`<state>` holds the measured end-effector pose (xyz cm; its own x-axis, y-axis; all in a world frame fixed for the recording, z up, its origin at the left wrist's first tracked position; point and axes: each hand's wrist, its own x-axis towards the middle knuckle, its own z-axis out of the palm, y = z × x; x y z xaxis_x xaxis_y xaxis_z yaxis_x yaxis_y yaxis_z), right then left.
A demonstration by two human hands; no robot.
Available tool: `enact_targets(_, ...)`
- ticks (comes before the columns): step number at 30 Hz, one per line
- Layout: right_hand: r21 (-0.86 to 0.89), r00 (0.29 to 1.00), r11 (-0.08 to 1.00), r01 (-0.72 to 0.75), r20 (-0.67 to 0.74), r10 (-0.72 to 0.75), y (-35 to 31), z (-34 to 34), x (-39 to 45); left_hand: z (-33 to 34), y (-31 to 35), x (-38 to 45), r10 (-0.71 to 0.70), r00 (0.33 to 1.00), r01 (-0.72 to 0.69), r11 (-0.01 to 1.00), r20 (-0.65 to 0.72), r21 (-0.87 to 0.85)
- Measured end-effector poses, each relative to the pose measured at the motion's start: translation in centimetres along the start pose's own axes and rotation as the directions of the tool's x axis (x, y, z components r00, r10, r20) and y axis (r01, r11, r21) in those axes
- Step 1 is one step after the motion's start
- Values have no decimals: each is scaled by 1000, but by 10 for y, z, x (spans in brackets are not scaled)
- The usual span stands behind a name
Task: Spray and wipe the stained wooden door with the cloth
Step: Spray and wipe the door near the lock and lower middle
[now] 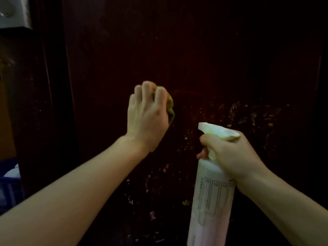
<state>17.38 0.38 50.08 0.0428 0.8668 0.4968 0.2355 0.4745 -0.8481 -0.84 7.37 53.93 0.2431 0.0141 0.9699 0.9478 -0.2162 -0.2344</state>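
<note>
A dark brown wooden door (195,50) fills the view. Yellow, orange and pink specks and pale smears (248,112) dot its lower half. My left hand (147,114) presses a bunched yellow-green cloth (170,107) flat against the door at mid height; only the cloth's right edge shows past my fingers. My right hand (229,153) grips the neck of a white spray bottle (211,197), held upright close to the door, its nozzle pointing left. A finger curls around the trigger.
The door's dark frame (44,103) runs down the left side. Beyond it are a pale wall fixture (14,13) at the top left and a blue crate (8,187) holding something white at the lower left.
</note>
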Motion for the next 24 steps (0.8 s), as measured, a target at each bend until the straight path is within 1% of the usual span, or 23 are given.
enact_targets(2,4,1000,1000,12,27,-12,-2,-4,0,1,3,9,-35,999,35,999,-26,8)
enact_targets(3,-19,999,999,31,41,-30,-3,-6,-1,3,6,6,-23,999,23,1000,-30,13)
enact_targets(5,-61,997,996,58,55,-54,-4,-8,-1,6,17,-13,78,997,-78,997,7,5)
enact_targets(7,-90,998,994,58,41,-55,-3,-8,-2,7,27,-37,208,974,-206,978,88,-34)
enact_targets(9,-105,998,993,58,12,-57,0,-9,-2,6,29,-50,270,951,-263,963,152,-65)
enact_targets(11,-64,1000,998,28,6,-27,2,-12,-2,4,26,-47,296,942,-289,955,156,-65)
enact_targets(12,-30,1000,1000,-2,15,2,3,-13,-2,2,24,-41,290,946,-285,957,146,-55)
enact_targets(13,1,999,1000,-30,26,30,3,-14,-3,1,22,-31,255,959,-252,967,121,-41)
enact_targets(14,21,998,999,-48,36,47,4,-14,-4,1,20,-18,192,977,-190,981,90,-27)
enact_targets(16,23,998,999,-37,44,36,6,-15,-4,4,18,9,48,998,-48,999,29,-6)
enact_targets(17,23,999,1000,-19,41,18,7,-16,-4,5,20,17,11,1000,-11,1000,0,6)
enact_targets(18,24,999,1000,-2,34,1,8,-17,-3,7,25,20,18,1000,-18,1000,-19,19)
enact_targets(19,20,1000,1000,13,27,-14,8,-19,-1,11,32,15,69,997,-69,997,-18,25)
enact_targets(20,14,999,999,30,16,-30,8,-21,0,15,40,3,152,988,-152,988,1,23)
enact_targets(22,-12,998,998,55,-9,-55,8,-24,1,17,53,-30,326,943,-325,945,70,-14)
enact_targets(24,-49,998,997,52,-35,-54,11,-27,2,16,56,-50,405,904,-400,914,134,-63)
